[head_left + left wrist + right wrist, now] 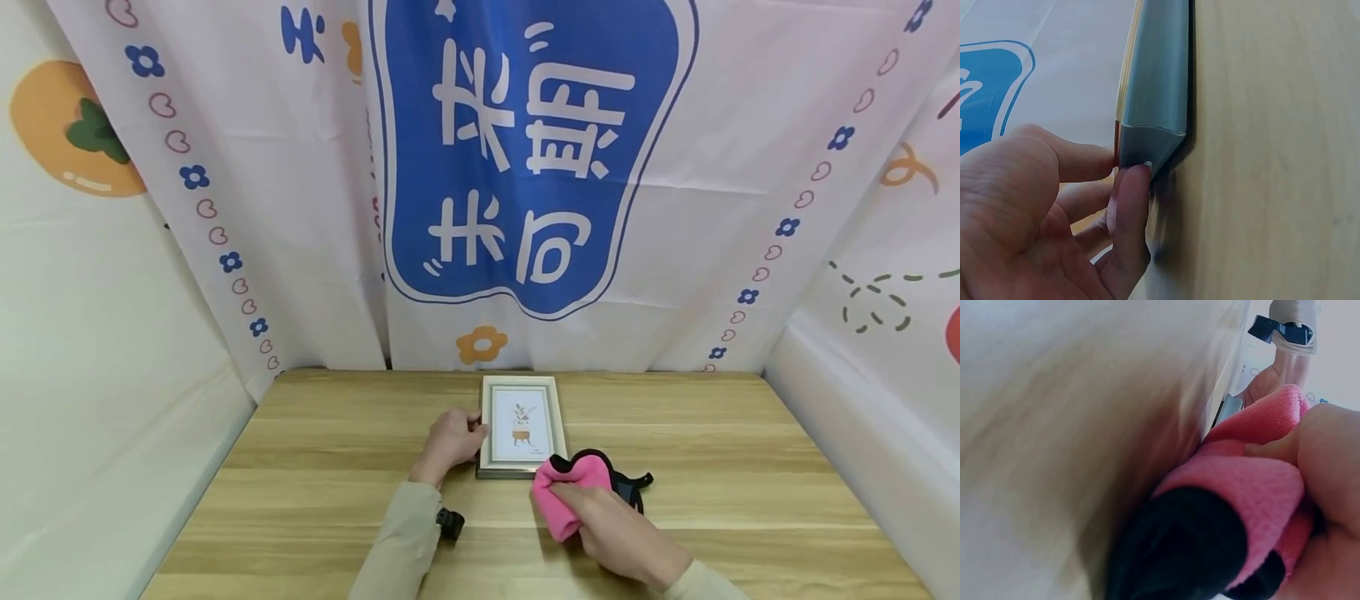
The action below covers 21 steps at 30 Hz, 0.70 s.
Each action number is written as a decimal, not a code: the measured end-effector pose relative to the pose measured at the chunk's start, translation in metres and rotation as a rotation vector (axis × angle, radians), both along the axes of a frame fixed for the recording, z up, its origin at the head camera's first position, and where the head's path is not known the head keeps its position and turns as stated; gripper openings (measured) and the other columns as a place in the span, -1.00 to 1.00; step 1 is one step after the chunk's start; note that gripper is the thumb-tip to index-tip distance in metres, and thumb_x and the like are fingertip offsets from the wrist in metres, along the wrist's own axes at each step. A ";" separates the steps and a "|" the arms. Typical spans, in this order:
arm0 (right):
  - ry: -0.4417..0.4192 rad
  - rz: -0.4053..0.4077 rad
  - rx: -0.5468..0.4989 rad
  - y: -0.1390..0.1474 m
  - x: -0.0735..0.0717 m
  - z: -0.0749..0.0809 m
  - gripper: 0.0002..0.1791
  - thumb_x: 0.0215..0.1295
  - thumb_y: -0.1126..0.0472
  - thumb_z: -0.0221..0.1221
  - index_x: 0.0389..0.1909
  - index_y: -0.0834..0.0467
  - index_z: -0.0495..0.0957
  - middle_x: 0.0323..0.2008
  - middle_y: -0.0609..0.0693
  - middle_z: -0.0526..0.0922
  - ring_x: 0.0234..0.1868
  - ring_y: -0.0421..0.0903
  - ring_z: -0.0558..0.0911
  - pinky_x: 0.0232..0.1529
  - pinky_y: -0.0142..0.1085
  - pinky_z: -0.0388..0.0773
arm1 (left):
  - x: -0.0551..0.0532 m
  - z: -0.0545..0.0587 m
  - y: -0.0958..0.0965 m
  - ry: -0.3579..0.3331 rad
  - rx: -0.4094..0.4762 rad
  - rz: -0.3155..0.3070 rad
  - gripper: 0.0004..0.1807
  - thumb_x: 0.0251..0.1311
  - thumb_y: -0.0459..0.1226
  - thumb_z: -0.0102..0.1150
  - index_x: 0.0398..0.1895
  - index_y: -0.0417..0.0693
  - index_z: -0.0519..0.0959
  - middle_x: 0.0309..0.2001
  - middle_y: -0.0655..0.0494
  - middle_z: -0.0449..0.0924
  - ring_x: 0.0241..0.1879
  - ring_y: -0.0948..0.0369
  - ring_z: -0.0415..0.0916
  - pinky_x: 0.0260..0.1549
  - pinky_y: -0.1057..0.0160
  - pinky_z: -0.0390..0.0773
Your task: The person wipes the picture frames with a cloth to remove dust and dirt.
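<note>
A picture frame (pixel 558 425) with a pale border and a potted-plant print lies face up near the table's back edge. My left hand (pixel 454 439) holds its left side; in the left wrist view, the fingers (pixel 1130 206) pinch a corner of the grey-green frame side (pixel 1157 69). My right hand (pixel 611 529) grips a bunched pink cloth (pixel 555 510) with black edging at the frame's lower right corner. Close up in the right wrist view, the soft pink cloth (pixel 1235 481) is folded under the right hand (pixel 1335 462), and a black part (pixel 1179 544) of it hangs nearest the camera.
The wood-grain table (pixel 337 500) spreads out on both sides of the frame. A white printed curtain (pixel 315 250) with a blue panel hangs right behind the table's back edge. A black wrist camera (pixel 450 523) sits at the left sleeve.
</note>
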State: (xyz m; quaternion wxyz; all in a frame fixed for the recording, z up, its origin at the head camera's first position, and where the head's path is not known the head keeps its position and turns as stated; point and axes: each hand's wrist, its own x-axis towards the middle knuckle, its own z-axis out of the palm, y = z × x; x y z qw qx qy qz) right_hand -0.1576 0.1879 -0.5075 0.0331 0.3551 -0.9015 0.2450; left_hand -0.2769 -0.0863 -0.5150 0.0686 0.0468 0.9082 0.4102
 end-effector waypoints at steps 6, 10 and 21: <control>-0.029 0.000 0.013 -0.007 -0.004 -0.001 -0.48 0.32 0.62 0.04 0.12 0.05 0.63 -0.16 -0.27 0.63 -0.20 -0.40 0.56 -0.09 -0.41 0.64 | -0.004 -0.003 -0.001 0.028 -0.025 -0.015 -0.77 0.52 -0.23 0.19 -0.19 -0.20 0.74 -0.31 0.02 0.65 -0.57 0.28 0.57 -0.46 0.31 0.56; -0.052 -0.007 0.028 -0.012 -0.008 0.000 -0.48 0.35 0.59 0.06 0.19 0.08 0.62 -0.12 -0.23 0.67 -0.20 -0.39 0.57 -0.09 -0.40 0.64 | -0.008 -0.002 0.000 0.019 -0.010 -0.033 -0.58 0.54 -0.24 0.16 -0.59 -0.05 0.39 -0.49 0.08 0.46 -0.60 0.26 0.58 -0.50 0.30 0.60; -0.082 -0.006 0.040 -0.036 -0.023 -0.002 -0.42 0.33 0.57 0.08 0.32 0.13 0.61 0.09 -0.07 0.76 0.01 -0.31 0.68 0.10 -0.31 0.70 | -0.019 0.002 0.005 -0.024 -0.017 -0.014 -0.53 0.55 -0.21 0.18 -0.63 0.04 0.34 -0.56 0.16 0.39 -0.57 0.25 0.61 -0.52 0.31 0.53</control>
